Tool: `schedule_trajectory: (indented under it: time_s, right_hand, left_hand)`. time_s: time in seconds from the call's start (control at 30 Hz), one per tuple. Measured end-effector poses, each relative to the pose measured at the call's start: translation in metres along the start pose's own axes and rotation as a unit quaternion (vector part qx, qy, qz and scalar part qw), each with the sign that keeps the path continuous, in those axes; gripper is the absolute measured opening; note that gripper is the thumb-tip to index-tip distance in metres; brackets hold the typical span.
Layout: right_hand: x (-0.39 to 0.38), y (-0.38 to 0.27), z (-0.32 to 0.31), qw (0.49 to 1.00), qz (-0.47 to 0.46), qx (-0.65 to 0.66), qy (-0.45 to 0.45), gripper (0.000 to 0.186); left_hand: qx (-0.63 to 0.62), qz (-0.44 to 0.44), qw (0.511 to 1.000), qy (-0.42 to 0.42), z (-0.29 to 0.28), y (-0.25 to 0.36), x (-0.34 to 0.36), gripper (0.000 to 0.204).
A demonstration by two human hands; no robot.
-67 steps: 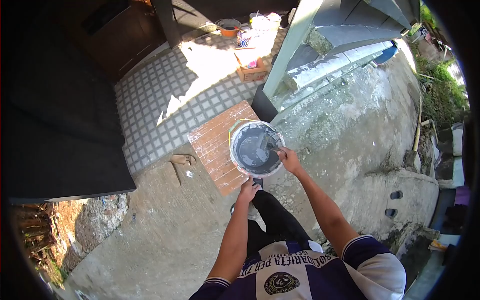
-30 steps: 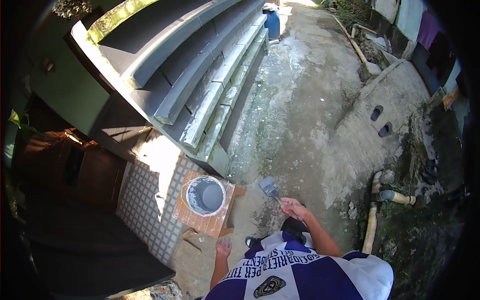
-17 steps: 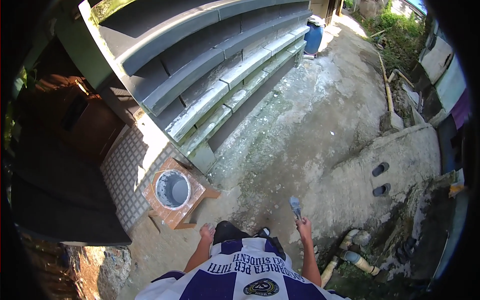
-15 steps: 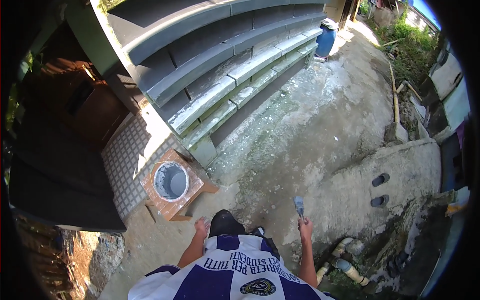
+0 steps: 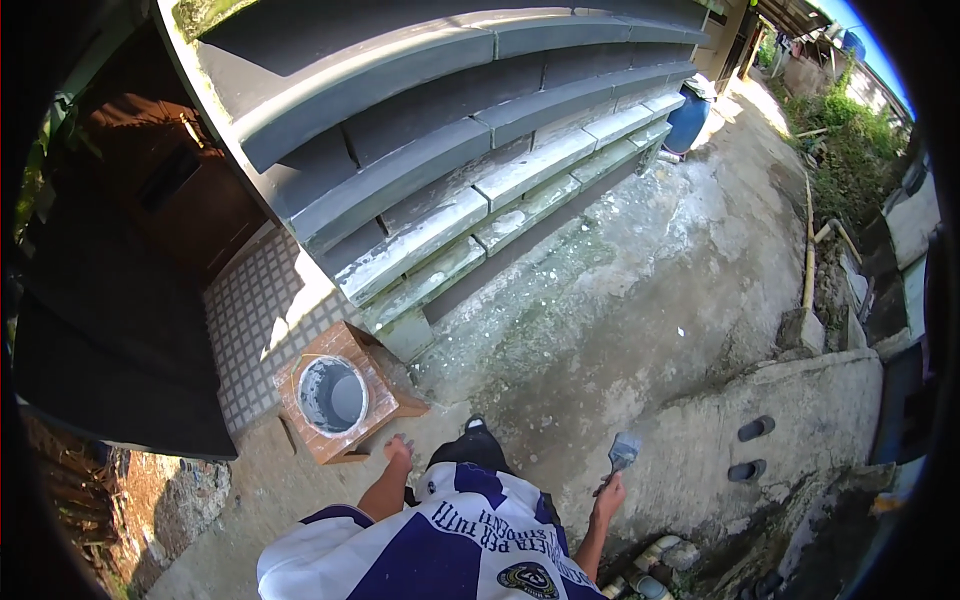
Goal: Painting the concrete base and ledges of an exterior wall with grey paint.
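Note:
My right hand (image 5: 609, 492) is closed round the handle of a paintbrush (image 5: 624, 452), whose wide bristles are grey with paint and point away from me. The brush is held clear of the stepped ledges. My left hand (image 5: 399, 447) hangs empty with its fingers loosely apart, close to a brown wooden stool (image 5: 347, 342). On that stool stands a bucket (image 5: 318, 376) with grey paint inside and smears around its rim. Ahead rise the stepped concrete ledges: the upper ledge (image 5: 400, 165) is smooth grey, while the lower ledge (image 5: 428, 276) is patchy white and green.
A blue barrel (image 5: 688, 122) stands at the ledges' far end. Two dark sandals (image 5: 757, 428) lie on a raised concrete slab (image 5: 690, 425) at right. Pipes (image 5: 655, 560) stick out near my right arm. Checkered tiles (image 5: 250, 325) lead to a doorway at left.
My body and view have turned, and one foot has come forward beside the stool. The brush in my right hand has swung round so its bristles show more broadly.

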State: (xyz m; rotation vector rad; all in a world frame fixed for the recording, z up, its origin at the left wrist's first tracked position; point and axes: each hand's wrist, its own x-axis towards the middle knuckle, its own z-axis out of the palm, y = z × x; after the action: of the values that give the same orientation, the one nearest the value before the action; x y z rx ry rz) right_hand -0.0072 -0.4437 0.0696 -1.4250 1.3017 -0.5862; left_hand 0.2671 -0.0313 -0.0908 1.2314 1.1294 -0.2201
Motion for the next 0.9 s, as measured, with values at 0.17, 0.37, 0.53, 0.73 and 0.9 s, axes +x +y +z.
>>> schedule_trajectory:
  time_s: [0.17,0.37,0.53,0.73,0.9]
  right_hand:
    - [0.009,-0.019,0.002,0.996,0.088,-0.007,0.028,0.05]
    - [0.06,-0.081,0.024,0.997,0.068,-0.034,-0.032,0.042]
    - [0.127,-0.124,0.07,0.995,0.018,-0.072,-0.062,0.04]
    - [0.222,-0.184,0.159,0.983,-0.027,-0.06,-0.174,0.04]
    - [0.286,-0.22,0.24,0.96,-0.056,-0.01,-0.273,0.038]
  left_hand:
    - [0.208,0.138,0.959,-0.135,0.078,0.046,-0.023,0.021]
    - [0.218,0.318,0.904,-0.183,0.1,0.054,-0.005,0.014]
    - [0.179,0.252,0.942,-0.132,0.099,0.04,-0.021,0.014]
    - [0.106,0.1,0.989,-0.031,0.098,0.028,-0.053,0.02]
    - [0.087,0.08,0.993,0.008,0.114,0.009,-0.068,0.018]
